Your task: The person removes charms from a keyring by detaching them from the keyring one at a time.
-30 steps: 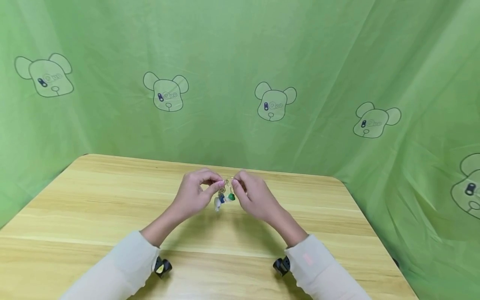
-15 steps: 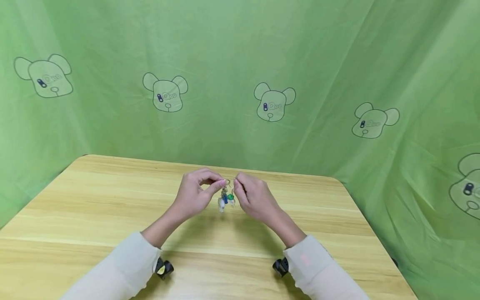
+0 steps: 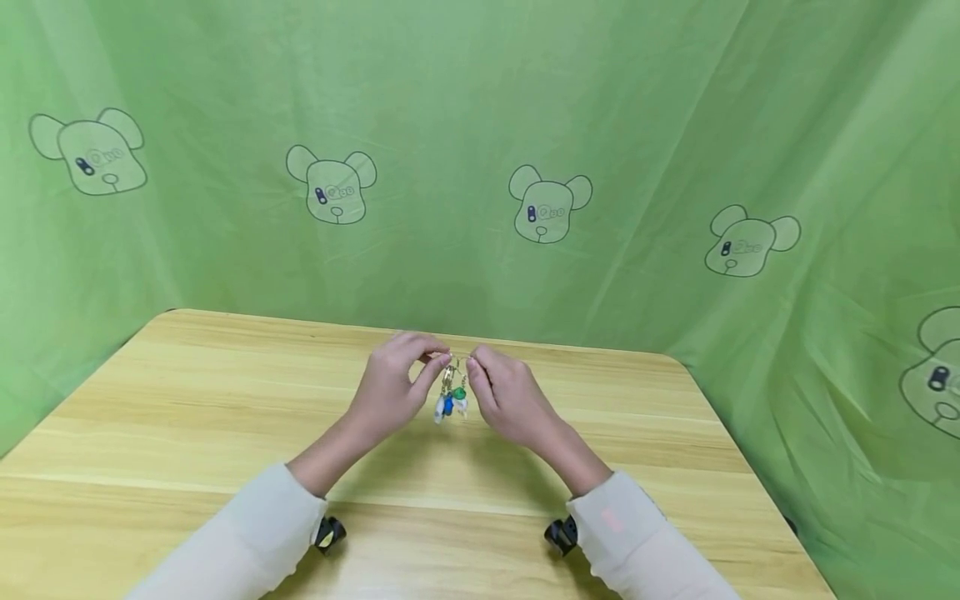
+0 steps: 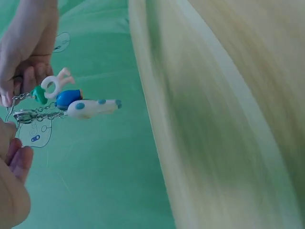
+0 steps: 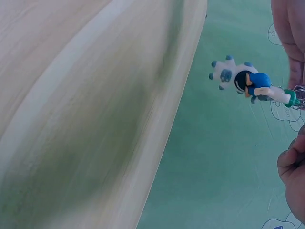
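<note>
Both hands meet over the far half of the table, with a bunch of keychain charms hanging between them. My left hand (image 3: 393,379) pinches the metal key ring (image 4: 8,114) between thumb and fingers. Opposite it, my right hand (image 3: 510,392) pinches the ring's other side; its exact grip is partly hidden. Small chains and metal clasps (image 4: 26,116) hang from the ring. They carry a white charm with blue spots (image 4: 88,109), a blue charm (image 4: 69,98) and a white charm (image 4: 52,88) with a green top (image 4: 39,94). In the right wrist view, the blue charm (image 5: 259,82) overlaps the spotted one (image 5: 226,74).
The charms hang above a light wood-grain table (image 3: 442,533). Behind it rises a green curtain (image 3: 450,92) printed with bear heads. A black wrist camera (image 3: 330,533) sits at the left cuff, another black camera (image 3: 561,536) at the right cuff.
The charms have swung from a tilted, bunched position to hanging down more separately. The left fingers have shifted slightly along the ring and the left hand has risen a little. The right hand barely moved.
</note>
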The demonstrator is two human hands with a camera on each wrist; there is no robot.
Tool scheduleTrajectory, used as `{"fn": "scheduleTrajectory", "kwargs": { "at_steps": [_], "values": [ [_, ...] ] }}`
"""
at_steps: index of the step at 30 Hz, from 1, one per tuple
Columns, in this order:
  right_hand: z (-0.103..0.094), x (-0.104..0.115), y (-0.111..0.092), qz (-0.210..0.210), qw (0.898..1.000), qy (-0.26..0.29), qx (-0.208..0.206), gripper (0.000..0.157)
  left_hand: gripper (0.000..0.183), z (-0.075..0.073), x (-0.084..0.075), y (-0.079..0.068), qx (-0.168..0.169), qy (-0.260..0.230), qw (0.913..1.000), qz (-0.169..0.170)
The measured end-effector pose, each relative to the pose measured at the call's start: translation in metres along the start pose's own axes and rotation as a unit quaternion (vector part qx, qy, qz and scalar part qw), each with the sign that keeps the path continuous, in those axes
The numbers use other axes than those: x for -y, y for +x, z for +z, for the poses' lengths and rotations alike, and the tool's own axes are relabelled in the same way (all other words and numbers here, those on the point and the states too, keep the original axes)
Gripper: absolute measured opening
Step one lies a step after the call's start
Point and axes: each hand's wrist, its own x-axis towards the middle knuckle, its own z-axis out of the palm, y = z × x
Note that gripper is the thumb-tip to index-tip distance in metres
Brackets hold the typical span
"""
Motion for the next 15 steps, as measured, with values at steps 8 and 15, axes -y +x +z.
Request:
{"fn": "scheduleTrajectory", "kwargs": {
  "at_steps": [8, 15],
  "values": [
    [-0.0010, -0.0001, -0.0011, -0.004, 1.000, -0.008, 0.009, 0.024, 0.008, 0.0005, 0.0021, 0.0016, -0.013, 0.121, 0.9813, 0.150],
    [-0.0014, 0.0003, -0.0008, 0.001, 1.000, -0.009, 0.025, 0.024, 0.009, 0.0005, 0.0028, 0.0007, -0.007, 0.130, 0.9783, 0.161]
  ]
}}
